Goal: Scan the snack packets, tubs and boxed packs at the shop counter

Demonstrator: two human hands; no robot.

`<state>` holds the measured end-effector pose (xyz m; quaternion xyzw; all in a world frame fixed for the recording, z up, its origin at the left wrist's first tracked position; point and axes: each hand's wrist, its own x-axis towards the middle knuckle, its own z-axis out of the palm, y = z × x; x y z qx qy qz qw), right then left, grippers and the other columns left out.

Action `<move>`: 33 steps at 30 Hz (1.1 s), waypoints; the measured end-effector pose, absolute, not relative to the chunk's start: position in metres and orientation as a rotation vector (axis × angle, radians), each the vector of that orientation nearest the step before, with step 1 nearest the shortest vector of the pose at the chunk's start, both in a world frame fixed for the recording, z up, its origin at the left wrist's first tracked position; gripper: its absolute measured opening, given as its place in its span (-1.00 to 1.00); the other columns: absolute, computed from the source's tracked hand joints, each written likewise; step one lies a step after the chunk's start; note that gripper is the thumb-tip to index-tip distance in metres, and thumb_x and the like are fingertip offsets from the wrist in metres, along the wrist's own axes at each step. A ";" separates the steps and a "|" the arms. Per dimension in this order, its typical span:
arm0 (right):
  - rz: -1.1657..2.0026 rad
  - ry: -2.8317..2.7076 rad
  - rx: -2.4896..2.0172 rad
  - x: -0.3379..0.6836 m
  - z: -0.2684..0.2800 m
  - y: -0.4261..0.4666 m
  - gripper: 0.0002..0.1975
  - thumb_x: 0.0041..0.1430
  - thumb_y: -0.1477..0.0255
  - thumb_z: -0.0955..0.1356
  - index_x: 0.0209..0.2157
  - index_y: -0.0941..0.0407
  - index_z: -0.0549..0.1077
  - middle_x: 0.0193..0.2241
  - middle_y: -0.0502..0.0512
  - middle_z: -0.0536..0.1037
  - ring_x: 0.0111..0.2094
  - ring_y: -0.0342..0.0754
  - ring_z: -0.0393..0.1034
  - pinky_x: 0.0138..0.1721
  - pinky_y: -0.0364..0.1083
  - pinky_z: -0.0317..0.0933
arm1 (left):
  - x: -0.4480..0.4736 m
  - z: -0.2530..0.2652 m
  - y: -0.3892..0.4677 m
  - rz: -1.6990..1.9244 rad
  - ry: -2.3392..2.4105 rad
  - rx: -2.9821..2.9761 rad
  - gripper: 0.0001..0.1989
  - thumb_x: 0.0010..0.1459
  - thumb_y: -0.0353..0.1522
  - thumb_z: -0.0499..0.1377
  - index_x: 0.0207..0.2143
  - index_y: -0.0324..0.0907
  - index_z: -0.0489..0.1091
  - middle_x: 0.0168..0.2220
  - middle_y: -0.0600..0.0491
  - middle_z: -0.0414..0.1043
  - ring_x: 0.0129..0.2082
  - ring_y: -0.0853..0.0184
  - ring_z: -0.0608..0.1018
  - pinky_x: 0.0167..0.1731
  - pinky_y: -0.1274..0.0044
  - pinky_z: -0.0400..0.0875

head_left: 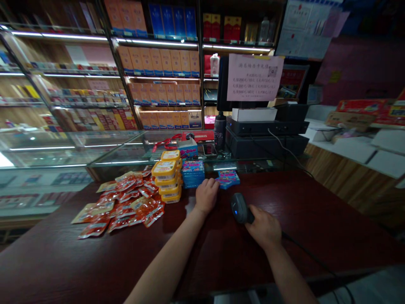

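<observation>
Scanner (239,208) clamped in right hand (265,229); loose blue packets (228,180) lie just ahead-right of nearer left hand (207,196), its grip unclear.

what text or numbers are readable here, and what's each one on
On the paper sign fixed to the monitor:
"游乐场办卡充值"
"充值200元/15次"
"充值300元/28次"
"充值500元/60次"
Too small or blurred: the sign's remaining text, blue packs, yellow tubs, red packets, orange boxes, black bottle, wall papers.
</observation>
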<state>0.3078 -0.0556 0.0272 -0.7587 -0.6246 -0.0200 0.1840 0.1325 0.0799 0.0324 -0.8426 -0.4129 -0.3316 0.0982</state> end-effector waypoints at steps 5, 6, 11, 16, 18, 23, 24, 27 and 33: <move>-0.060 -1.771 -2.152 0.306 0.029 -0.058 -0.80 0.06 0.42 0.32 -0.22 0.05 0.43 -0.32 0.05 0.57 -0.31 -0.03 0.46 -0.40 -0.13 0.06 | 0.131 0.012 0.071 -2.379 -1.728 -2.273 -0.84 0.00 -0.34 0.22 -0.34 -0.21 0.33 -0.38 0.05 0.41 -0.36 0.33 0.48 -0.29 0.46 0.40; -0.066 -1.774 -2.157 0.306 0.029 -0.059 -0.80 0.06 0.41 0.32 -0.22 0.05 0.43 -0.33 0.05 0.57 -0.31 -0.03 0.46 -0.41 -0.13 0.06 | 0.132 0.008 0.070 -2.673 -1.799 -2.188 -0.74 -0.07 -0.31 0.27 -0.33 -0.22 0.32 -0.39 0.06 0.42 -0.38 0.33 0.49 -0.31 0.45 0.42; -0.064 -1.800 -2.138 0.302 0.031 -0.062 -0.78 0.04 0.43 0.31 -0.21 0.06 0.43 -0.33 0.06 0.57 -0.30 -0.01 0.47 -0.39 -0.13 0.07 | 0.129 -0.005 0.065 -3.532 -1.832 -1.745 -0.43 -0.34 -0.33 0.42 -0.23 -0.24 0.31 -0.32 0.04 0.48 -0.34 0.31 0.56 -0.24 0.35 0.48; 0.104 -1.681 -2.127 0.304 0.036 -0.060 -0.69 0.02 0.35 0.34 -0.13 0.04 0.44 -0.32 0.10 0.59 -0.29 0.07 0.48 -0.37 -0.09 0.13 | 0.125 -0.007 0.064 -3.624 -1.764 -1.701 -0.42 -0.40 -0.33 0.45 -0.26 -0.25 0.34 -0.34 0.06 0.49 -0.35 0.32 0.57 -0.20 0.34 0.48; 0.270 -1.604 -2.012 0.307 0.038 -0.058 -0.70 -0.02 0.29 0.36 -0.20 0.07 0.47 -0.32 0.12 0.59 -0.28 0.08 0.47 -0.37 -0.09 0.17 | 0.124 -0.007 0.064 -3.620 -1.754 -1.710 -0.42 -0.40 -0.32 0.45 -0.26 -0.27 0.35 -0.34 0.03 0.50 -0.35 0.31 0.57 -0.20 0.34 0.48; 0.789 -1.366 -1.602 0.306 0.042 -0.059 -0.62 -0.11 0.21 0.40 -0.28 0.18 0.47 -0.52 0.06 0.54 -0.53 -0.07 0.40 -0.53 -0.14 0.19 | 0.126 -0.006 0.064 -3.594 -1.805 -1.637 -0.43 -0.40 -0.33 0.45 -0.27 -0.26 0.35 -0.34 0.04 0.49 -0.36 0.32 0.55 -0.21 0.37 0.48; 0.857 -1.312 -1.584 0.305 0.044 -0.061 -0.60 -0.11 0.18 0.41 -0.29 0.18 0.47 -0.60 0.01 0.49 -0.61 -0.12 0.33 -0.59 -0.16 0.15 | 0.127 -0.006 0.064 -3.594 -1.812 -1.623 -0.44 -0.40 -0.33 0.44 -0.27 -0.26 0.36 -0.34 0.04 0.49 -0.36 0.33 0.55 -0.21 0.37 0.47; 0.949 -1.211 -1.552 0.299 0.051 -0.068 -0.57 -0.17 0.13 0.43 -0.34 0.18 0.44 -0.72 -0.10 0.36 -0.72 -0.20 0.19 -0.67 -0.20 0.07 | 0.128 -0.006 0.064 -3.545 -1.848 -1.633 -0.47 -0.38 -0.36 0.42 -0.26 -0.25 0.38 -0.36 0.05 0.49 -0.36 0.34 0.55 -0.21 0.38 0.46; 0.932 -1.186 -1.538 0.294 0.058 -0.073 -0.60 -0.19 0.14 0.44 -0.41 0.16 0.41 -0.75 -0.13 0.31 -0.73 -0.22 0.16 -0.69 -0.21 0.05 | 0.127 -0.010 0.066 -3.506 -1.837 -1.681 -0.48 -0.37 -0.35 0.42 -0.27 -0.25 0.39 -0.36 0.05 0.49 -0.37 0.33 0.55 -0.22 0.39 0.47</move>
